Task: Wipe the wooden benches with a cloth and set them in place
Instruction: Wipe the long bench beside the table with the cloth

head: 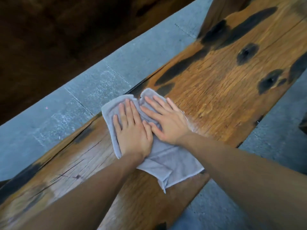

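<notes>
Two hands lie flat, side by side, on one grey cloth (154, 156) near the middle of the frame: the left hand (132, 131) and the right hand (163, 121) both press down with fingers straight and spread, gripping nothing. The cloth lies on one wooden bench (221, 83), a plank with dark patches running from lower left to upper right. Grey paving (79, 103) shows on either side of it, and one dark wooden surface (66, 30) fills the upper left.

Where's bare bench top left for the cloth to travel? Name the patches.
Bare wood runs beyond the right hand toward the dark knots, and behind the left hand along the cracked plank. Crowded only mid-bench, where both hands press the grey cloth.
</notes>
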`<action>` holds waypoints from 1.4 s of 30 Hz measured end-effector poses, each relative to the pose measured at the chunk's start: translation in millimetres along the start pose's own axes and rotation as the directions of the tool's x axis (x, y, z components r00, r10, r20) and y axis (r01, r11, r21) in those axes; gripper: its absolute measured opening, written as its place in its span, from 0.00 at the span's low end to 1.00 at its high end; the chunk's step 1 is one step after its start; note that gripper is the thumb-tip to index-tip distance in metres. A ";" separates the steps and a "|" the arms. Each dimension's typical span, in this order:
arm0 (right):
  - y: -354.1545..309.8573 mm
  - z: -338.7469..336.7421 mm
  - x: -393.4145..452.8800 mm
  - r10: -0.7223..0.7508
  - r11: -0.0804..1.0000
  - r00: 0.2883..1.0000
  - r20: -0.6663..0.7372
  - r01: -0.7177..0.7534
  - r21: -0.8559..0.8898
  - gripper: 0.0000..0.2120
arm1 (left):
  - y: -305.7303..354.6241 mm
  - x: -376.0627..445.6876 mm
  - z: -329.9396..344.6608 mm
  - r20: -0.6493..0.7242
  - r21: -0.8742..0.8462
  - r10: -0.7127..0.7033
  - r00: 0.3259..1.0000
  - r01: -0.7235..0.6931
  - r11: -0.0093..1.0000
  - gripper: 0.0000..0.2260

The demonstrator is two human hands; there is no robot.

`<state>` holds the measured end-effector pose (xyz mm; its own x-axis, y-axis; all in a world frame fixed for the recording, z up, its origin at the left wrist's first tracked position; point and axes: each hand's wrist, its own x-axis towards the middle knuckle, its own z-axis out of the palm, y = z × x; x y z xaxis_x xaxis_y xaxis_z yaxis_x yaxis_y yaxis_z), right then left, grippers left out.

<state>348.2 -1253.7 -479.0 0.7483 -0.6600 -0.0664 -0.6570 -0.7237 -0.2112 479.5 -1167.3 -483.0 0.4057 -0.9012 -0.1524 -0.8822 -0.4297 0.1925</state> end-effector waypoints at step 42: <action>263.6 -48.3 -102.9 0.154 0.983 0.984 0.095 -0.142 -0.119 0.31 | 282.4 51.8 42.1 0.165 0.051 0.379 0.910 -0.392 0.919 0.29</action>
<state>93.6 -1386.2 -480.7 0.6434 -0.7415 -0.1901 -0.7631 -0.6410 -0.0823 241.3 -1332.9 -477.4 -0.0046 -0.9741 -0.2261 -0.9816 -0.0388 0.1869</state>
